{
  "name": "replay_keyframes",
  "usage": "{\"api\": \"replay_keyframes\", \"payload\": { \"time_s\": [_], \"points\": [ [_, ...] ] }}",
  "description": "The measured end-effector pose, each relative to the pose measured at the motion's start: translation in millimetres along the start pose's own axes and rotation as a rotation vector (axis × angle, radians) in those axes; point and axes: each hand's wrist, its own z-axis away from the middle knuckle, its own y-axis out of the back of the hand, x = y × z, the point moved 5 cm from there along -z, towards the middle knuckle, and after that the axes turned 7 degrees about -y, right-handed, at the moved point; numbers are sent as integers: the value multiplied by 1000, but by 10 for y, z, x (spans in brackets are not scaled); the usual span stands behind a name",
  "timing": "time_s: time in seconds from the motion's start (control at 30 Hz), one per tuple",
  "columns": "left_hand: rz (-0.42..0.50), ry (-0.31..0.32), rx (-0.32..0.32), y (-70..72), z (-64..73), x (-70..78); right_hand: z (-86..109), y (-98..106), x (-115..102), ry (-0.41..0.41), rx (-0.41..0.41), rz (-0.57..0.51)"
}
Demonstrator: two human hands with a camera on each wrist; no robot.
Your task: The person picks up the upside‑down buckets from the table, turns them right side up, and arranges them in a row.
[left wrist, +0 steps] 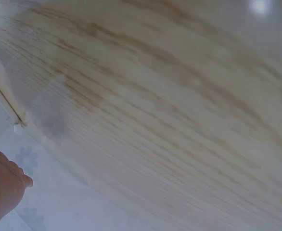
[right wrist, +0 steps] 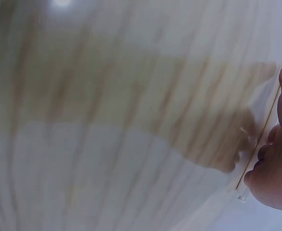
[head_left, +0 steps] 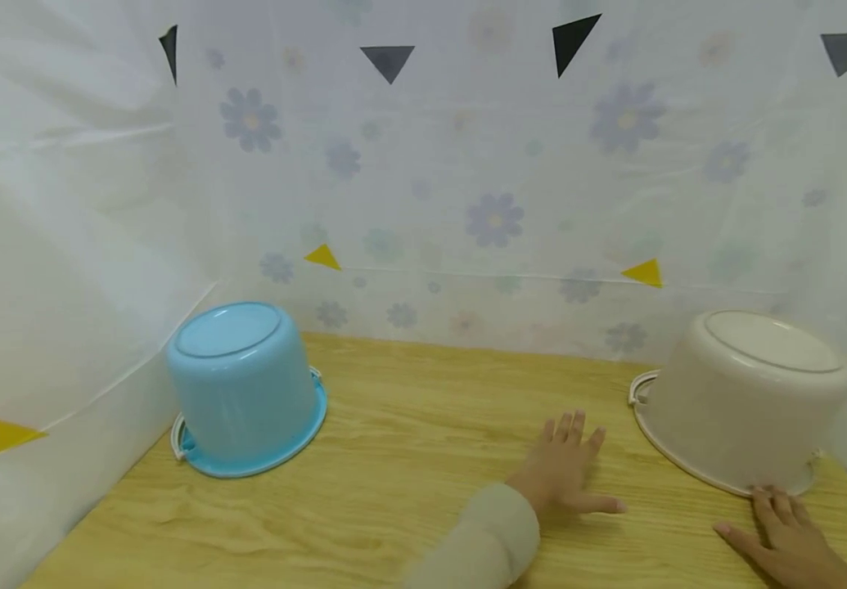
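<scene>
A beige bucket [head_left: 740, 409] stands upside down at the right of the table, its rim on the wood. My right hand [head_left: 787, 536] is at the near side of that rim, fingertips touching or very close to it, thumb spread to the left. In the right wrist view the same hand [right wrist: 275, 154] shows at the right edge. My left hand [head_left: 559, 470] holds nothing; its fingers are spread over the wood left of the beige bucket. Only part of the left hand [left wrist: 4, 185] appears in the left wrist view.
A light blue bucket [head_left: 242, 393], also upside down, stands at the left of the wood-grain table [head_left: 408, 425]. White flowered sheeting [head_left: 423, 180] encloses the back and sides, with black and yellow triangles on it.
</scene>
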Motion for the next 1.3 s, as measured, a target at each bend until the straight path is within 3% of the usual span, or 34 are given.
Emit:
{"api": "replay_keyframes", "payload": {
  "time_s": [0.13,0.33,0.7,1.03,1.3],
  "points": [
    [-46,7,-13,-33,-76,73,3,5,-11,-11,-27,-5],
    [-31,-10,-34,-6,-145,200,17,26,4,-61,-92,-4],
    [-57,-22,-73,-10,-216,385,30,35,-21,-48,-97,17],
    [-50,-25,-90,-51,-231,415,51,23,-94,-45,-116,54],
    [-47,-35,-85,9,-192,403,89,-17,-148,-25,-110,30]
  ]
}}
